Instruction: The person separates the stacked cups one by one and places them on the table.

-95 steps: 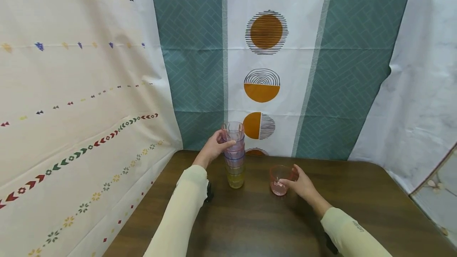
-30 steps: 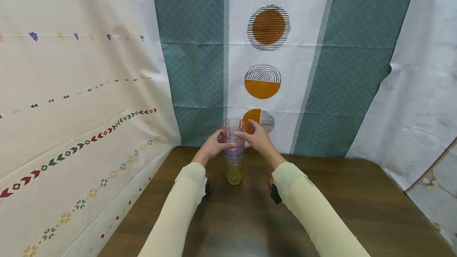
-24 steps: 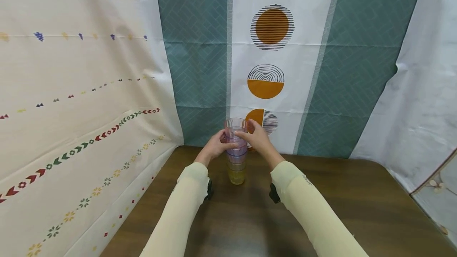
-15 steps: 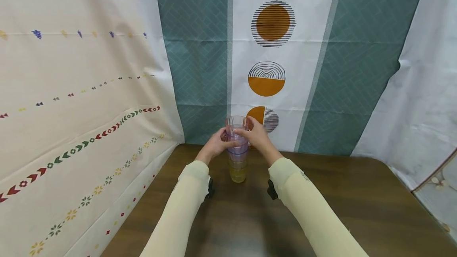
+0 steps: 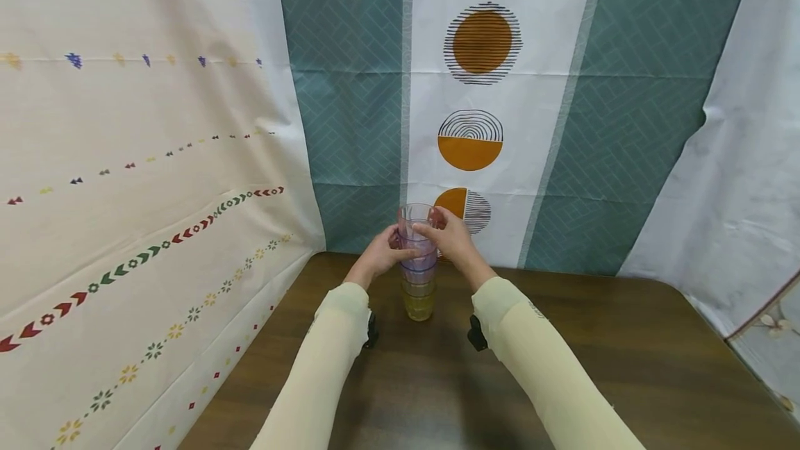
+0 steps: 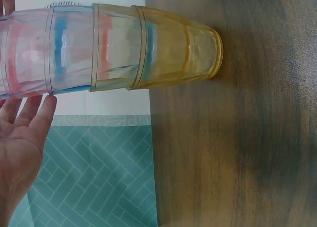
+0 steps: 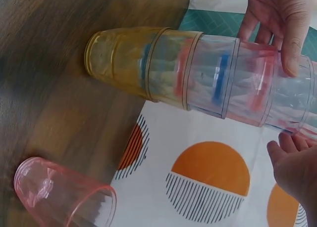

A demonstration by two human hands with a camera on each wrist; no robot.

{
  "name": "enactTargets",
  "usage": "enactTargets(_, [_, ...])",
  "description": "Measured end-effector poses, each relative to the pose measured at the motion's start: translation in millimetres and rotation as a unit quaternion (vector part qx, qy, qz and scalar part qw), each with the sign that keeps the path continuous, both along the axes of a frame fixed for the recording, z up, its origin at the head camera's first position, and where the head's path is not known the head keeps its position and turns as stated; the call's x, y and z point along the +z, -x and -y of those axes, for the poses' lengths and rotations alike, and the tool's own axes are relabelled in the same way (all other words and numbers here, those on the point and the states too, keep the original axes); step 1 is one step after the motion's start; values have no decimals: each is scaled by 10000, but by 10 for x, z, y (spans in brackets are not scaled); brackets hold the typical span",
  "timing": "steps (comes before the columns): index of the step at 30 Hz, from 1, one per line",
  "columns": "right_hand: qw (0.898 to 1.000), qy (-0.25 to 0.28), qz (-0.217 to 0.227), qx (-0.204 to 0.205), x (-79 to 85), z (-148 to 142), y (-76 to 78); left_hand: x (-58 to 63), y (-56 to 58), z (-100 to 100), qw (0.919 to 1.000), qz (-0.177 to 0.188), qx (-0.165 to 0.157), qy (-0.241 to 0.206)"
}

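Note:
A tall stack of nested see-through cups (image 5: 419, 273) stands upright on the table, yellow at the bottom with blue-tinted and pink ones higher up. From the left side, my left hand (image 5: 380, 253) grips it around the upper middle, thumb across the front. Higher up on the right, my right hand (image 5: 455, 238) holds the stack near its top cup (image 5: 415, 212). The right wrist view shows both hands on the stack, and a separate pink cup (image 7: 54, 190) standing on the table. In the head view that pink cup is hidden by my right arm.
The brown wooden table (image 5: 419, 394) reaches back to a hanging cloth (image 5: 350, 130) with green and white panels, close behind the stack. A cream patterned cloth (image 5: 156, 179) hangs along the left side, and a whitish one (image 5: 737, 158) on the right.
My right hand has left the pink cup on the table and moved up and left to the top of the stack. The left hand keeps its grip; the view has shifted slightly.

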State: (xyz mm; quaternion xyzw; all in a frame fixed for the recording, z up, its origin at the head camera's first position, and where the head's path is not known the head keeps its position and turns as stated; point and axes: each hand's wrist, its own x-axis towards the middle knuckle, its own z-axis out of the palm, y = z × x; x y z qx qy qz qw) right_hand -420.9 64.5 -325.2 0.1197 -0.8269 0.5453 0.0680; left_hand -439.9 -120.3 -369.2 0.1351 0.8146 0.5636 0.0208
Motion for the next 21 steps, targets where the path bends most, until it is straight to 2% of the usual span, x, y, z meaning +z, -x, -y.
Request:
enactTargets(5, [9996, 283, -26, 1, 1, -18, -34, -26, 3, -23, 10000, -12, -22, -28])
enactTargets(12, [9974, 629, -306, -158, 38, -30, -70, -22, -25, -40, 9999, 68, -3, -131])
enactTargets(17, [9952, 838, -420, -263, 137, -67, -102, 11, -44, -29, 9998, 94, 93, -133])
enactTargets(21, [9928, 1072, -495, -208, 220, -137, -134, 24, -52, -17, 9997, 83, 54, -204])
